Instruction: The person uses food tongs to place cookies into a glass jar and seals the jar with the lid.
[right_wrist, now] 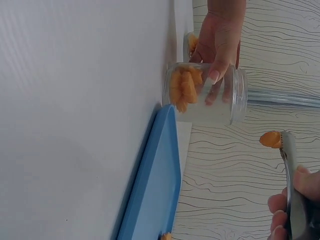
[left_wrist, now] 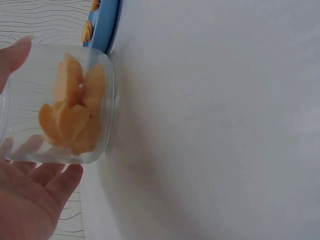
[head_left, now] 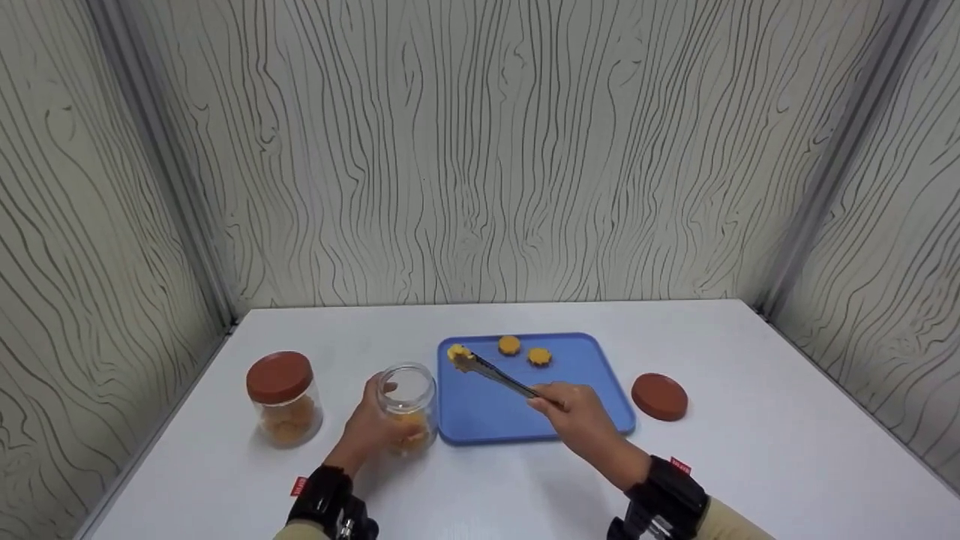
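My left hand (head_left: 373, 421) grips an open clear jar (head_left: 407, 391), its thumb on one side and fingers on the other. Several orange, scalloped pieces (left_wrist: 75, 117) lie at the bottom of that jar. Metal tongs (head_left: 502, 375) are held in my right hand (head_left: 579, 415), pointing left. Their tips pinch one orange piece (right_wrist: 270, 139), up above the left side of a blue tray (head_left: 502, 412). On the tray's far part sit two round orange pieces, one piece (head_left: 509, 345) behind the other piece (head_left: 539, 356). The jar stands upright beside the tray's left edge.
A second clear jar (head_left: 289, 412) with a red-brown lid (head_left: 279, 377) stands at the left, orange pieces inside. Right of the tray, a loose red-brown lid (head_left: 660, 397) lies on the white table (head_left: 750, 450). Wood-grain patterned panels (head_left: 480, 150) enclose the back and sides.
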Available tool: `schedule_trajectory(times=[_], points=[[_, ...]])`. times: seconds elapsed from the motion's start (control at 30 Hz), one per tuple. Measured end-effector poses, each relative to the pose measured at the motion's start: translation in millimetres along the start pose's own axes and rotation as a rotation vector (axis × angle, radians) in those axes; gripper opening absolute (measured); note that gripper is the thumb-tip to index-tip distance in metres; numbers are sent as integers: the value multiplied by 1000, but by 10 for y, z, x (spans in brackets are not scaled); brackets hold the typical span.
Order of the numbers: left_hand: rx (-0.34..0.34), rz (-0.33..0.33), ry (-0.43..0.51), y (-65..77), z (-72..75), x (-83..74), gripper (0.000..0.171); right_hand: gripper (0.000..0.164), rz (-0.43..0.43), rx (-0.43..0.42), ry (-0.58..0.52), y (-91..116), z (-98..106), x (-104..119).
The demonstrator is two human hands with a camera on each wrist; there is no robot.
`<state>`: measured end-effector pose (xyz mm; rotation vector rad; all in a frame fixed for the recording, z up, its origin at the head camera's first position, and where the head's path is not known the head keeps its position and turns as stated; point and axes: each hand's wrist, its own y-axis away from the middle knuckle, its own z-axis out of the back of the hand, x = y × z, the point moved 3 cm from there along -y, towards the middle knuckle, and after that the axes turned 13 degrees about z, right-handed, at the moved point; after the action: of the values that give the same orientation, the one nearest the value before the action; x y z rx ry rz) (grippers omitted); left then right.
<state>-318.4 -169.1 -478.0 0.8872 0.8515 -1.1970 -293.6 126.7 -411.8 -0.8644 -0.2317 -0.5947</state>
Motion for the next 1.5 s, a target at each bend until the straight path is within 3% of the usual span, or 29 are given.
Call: schedule_trajectory(times=[0.73,1.13,1.5], points=[[-3,3,6,-5,2,28,105,25,-29,82,-85,-101,-194,137],[42,83,30,-18,-8,32,110,27,-35,98,-91,-182,-335,181],[19,1,10,11,-4,8,104,23,-31,71,-106,-266,-454,225]])
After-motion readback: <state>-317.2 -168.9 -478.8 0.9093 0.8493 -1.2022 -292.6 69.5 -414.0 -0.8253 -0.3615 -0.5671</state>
